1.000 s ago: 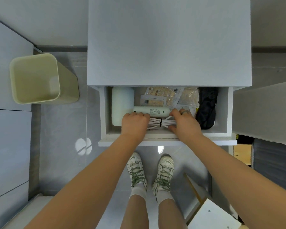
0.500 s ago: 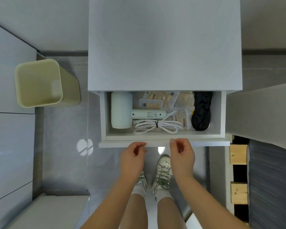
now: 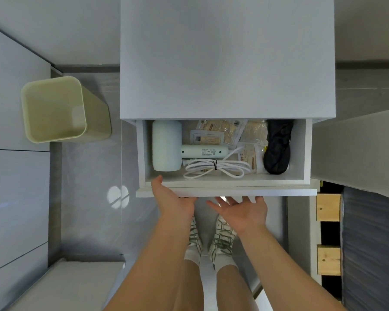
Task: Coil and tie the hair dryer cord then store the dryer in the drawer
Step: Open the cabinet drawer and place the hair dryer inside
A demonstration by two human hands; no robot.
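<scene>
The pale mint hair dryer [image 3: 166, 145] lies in the left part of the open white drawer [image 3: 225, 190], its handle pointing right. Its white cord [image 3: 216, 169] lies coiled in front of the handle, bound at the middle by a thin black tie. My left hand [image 3: 170, 196] is open, palm up, with its thumb against the drawer's front panel. My right hand [image 3: 243, 211] is open too, palm up, its fingertips just under the front panel. Neither hand holds anything.
Several sachets [image 3: 225, 133] and a black pouch [image 3: 277, 147] lie in the drawer's right part. The white cabinet top [image 3: 225, 57] overhangs the drawer's back. A pale yellow bin [image 3: 56, 108] stands on the floor at left. A bed frame [image 3: 328, 232] is at right.
My hands let go of the dryer and cord, drew out of the drawer, then opened palm up and moved to its front panel. The dryer and coil lie still.
</scene>
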